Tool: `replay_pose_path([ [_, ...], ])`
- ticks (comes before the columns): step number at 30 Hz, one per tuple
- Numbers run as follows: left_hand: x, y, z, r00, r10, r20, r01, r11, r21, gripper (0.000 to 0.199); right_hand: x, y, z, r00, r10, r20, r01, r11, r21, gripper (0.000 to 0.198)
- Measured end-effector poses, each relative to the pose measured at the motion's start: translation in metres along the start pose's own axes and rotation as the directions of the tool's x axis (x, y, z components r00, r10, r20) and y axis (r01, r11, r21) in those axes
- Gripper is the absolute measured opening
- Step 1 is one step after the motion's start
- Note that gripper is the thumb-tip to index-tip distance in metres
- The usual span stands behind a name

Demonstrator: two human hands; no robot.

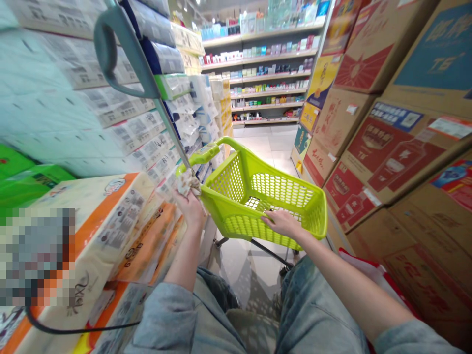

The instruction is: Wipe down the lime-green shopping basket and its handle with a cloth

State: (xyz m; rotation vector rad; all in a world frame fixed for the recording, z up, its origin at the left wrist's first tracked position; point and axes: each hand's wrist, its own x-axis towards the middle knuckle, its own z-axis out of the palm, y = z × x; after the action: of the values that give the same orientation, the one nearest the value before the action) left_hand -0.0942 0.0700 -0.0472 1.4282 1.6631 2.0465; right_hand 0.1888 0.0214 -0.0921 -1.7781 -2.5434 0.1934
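Note:
A lime-green plastic shopping cart (236,211) with perforated sides stands in front of me, its basket turned partly sideways. My left hand (191,209) is closed on a crumpled pale patterned cloth (189,183), which touches the cart near the corner below its handle (202,156). Resting on the near rim of the basket, my right hand (282,222) has its fingers curled over the edge. A metal pole with a grey looped grip (127,54) rises at the left, its lower end passing behind the cart's handle corner.
Packs of tissue paper (121,211) are stacked at my left, with a black cable (84,330) across them. Cardboard cartons (391,147) form a wall on the right. Shelves of small boxes (265,73) stand at the aisle's far end, beyond the tiled floor (258,132).

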Motion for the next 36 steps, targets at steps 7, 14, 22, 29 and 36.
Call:
replay_pose_path([
  [7, -0.004, 0.010, 0.010, 0.996, 0.040, -0.082, -0.029, 0.992, 0.123, 0.020, 0.000, -0.001, -0.002, 0.999, 0.027, 0.019, -0.027, 1.000, 0.007, 0.041],
  [14, -0.014, 0.014, 0.015, 0.992, 0.097, 0.078, -0.109, 0.978, 0.177, 0.025, -0.001, 0.003, 0.000, 1.000, 0.011, 0.000, -0.011, 1.000, -0.014, 0.043],
  [22, -0.038, 0.008, 0.034, 0.935, 0.101, 0.339, -0.172, 0.967, 0.189, 0.033, -0.001, 0.001, 0.000, 1.000, -0.007, 0.001, 0.007, 1.000, -0.028, 0.039],
  [29, -0.040, 0.000, 0.029, 0.924, 0.095, 0.372, -0.187, 0.957, 0.220, 0.036, -0.003, 0.005, 0.001, 1.000, -0.021, -0.018, 0.021, 1.000, -0.020, 0.041],
  [36, -0.023, -0.003, 0.013, 0.944, 0.108, 0.311, -0.202, 0.936, 0.288, 0.032, -0.005, 0.010, 0.003, 0.999, -0.036, -0.036, 0.035, 0.999, -0.021, 0.042],
])
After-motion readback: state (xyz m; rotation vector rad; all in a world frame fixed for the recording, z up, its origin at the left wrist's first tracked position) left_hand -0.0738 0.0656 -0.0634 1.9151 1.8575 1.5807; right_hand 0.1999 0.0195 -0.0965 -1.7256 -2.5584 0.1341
